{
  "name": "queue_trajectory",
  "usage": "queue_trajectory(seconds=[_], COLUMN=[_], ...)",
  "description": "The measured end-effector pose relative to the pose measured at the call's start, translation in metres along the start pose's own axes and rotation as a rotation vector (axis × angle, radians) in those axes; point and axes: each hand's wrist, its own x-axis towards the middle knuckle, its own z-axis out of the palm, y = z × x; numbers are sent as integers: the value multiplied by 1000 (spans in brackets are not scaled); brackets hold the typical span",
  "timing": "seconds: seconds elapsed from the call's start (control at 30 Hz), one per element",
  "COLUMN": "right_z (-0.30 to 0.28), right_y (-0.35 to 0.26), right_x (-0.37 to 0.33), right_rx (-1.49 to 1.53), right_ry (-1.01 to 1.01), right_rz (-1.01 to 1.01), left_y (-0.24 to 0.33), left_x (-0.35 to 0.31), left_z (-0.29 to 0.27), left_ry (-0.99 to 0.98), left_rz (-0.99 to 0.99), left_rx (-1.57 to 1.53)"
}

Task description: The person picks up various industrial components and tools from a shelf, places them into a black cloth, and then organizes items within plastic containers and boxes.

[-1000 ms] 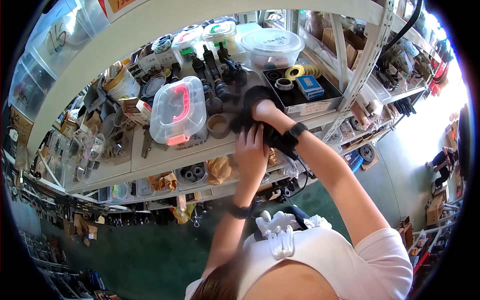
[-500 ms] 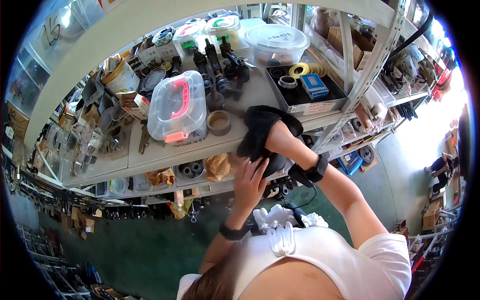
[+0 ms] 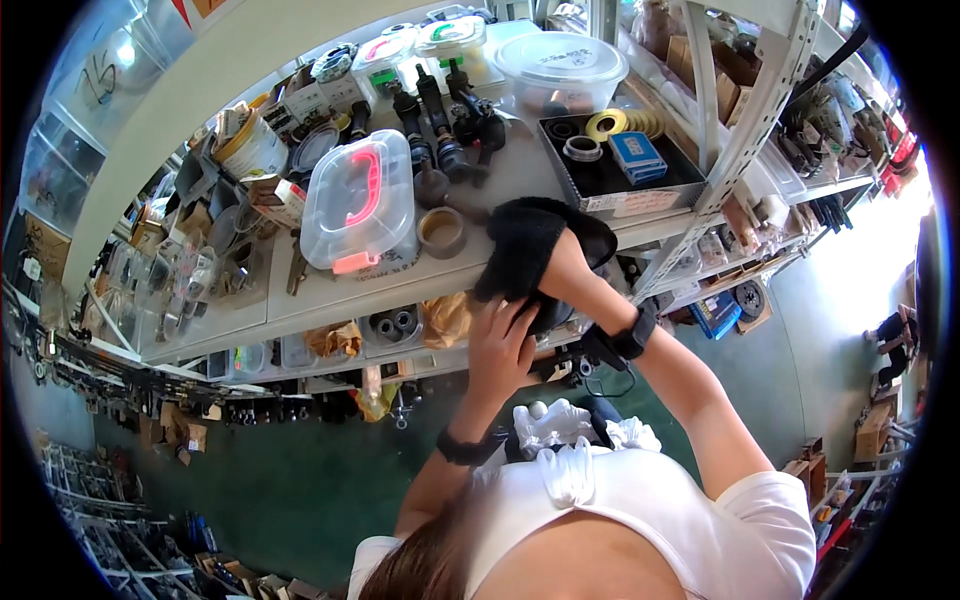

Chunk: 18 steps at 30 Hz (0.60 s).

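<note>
A piece of fluffy black cloth (image 3: 522, 245) covers most of my right hand (image 3: 570, 272), which grips it at the shelf's front edge. Under the cloth is a smooth, rounded black object (image 3: 549, 317); its kind cannot be made out. My left hand (image 3: 501, 345) holds this object from the near left side, fingers bent against it and their tips partly lost in the black. Just left of the cloth, a roll of brown tape (image 3: 441, 233) lies on the shelf. Beside it stands a clear plastic box (image 3: 345, 225) with a pink handle.
Several black jointed metal parts (image 3: 437, 125) lie farther back on the shelf (image 3: 330, 290). To the right, a black tray (image 3: 640, 202) holds yellow rings and a blue box (image 3: 636, 157). A perforated white upright (image 3: 735, 150) rises beyond it. Lower shelves hold rings and brown paper.
The black cloth and my right hand have shifted slightly over the rounded object. My left hand stays against it. The whole view has tilted a little.
</note>
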Motion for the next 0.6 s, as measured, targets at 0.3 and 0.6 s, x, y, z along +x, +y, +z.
queue_trajectory(seconds=[0.3,0.6], right_z=[18,12], right_y=[-26,14], right_x=[-2,19], right_rx=[-42,-131], right_ry=[83,129], right_rz=[-140,-176], left_y=[-9,2], left_x=[-25,2], left_z=[2,-4], left_ry=[-47,36], left_rz=[-22,-23], left_rx=[28,24])
